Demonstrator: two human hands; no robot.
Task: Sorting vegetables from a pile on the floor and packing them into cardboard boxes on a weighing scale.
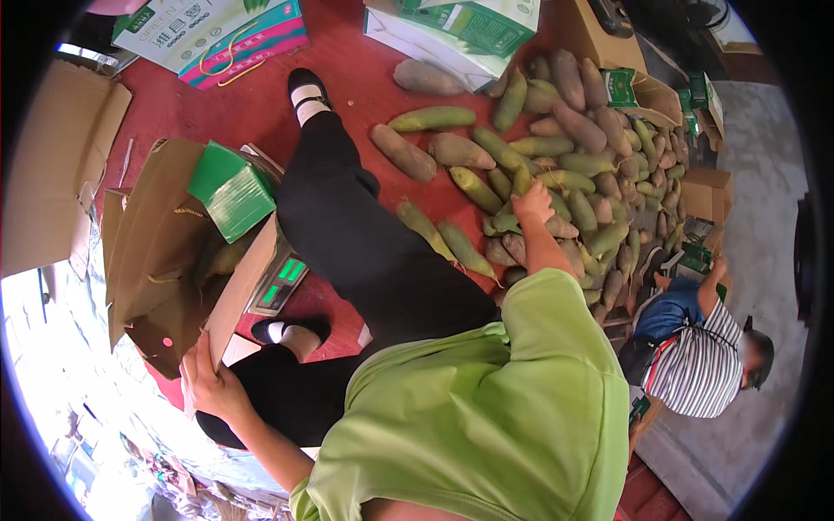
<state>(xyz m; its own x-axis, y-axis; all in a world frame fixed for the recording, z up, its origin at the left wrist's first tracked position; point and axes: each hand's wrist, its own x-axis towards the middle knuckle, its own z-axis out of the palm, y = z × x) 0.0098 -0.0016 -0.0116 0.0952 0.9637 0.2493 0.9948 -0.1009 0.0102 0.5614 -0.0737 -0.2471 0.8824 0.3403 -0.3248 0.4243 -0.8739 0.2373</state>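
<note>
My right hand (533,207) reaches into a spread heap of root vegetables. Its fingers are curled on the end of a green radish (520,179), partly hidden by other roots. Around it lie more long green radishes and brownish-pink roots (452,150), some soil-coated. My left hand (213,384) grips the near edge of an upright open cardboard box (156,239), thumb inside its wall. A green radish (228,259) shows in the shadow inside the box, below a green flap (233,191). The box is at a scale (280,280) with a lit green display.
Printed cartons (239,43) with cord handles and a white-green carton (452,39) stand at the far side of the red floor (356,52). A large cardboard box (52,165) is at far left. Another person (695,356) in a striped shirt sits beyond the heap at right.
</note>
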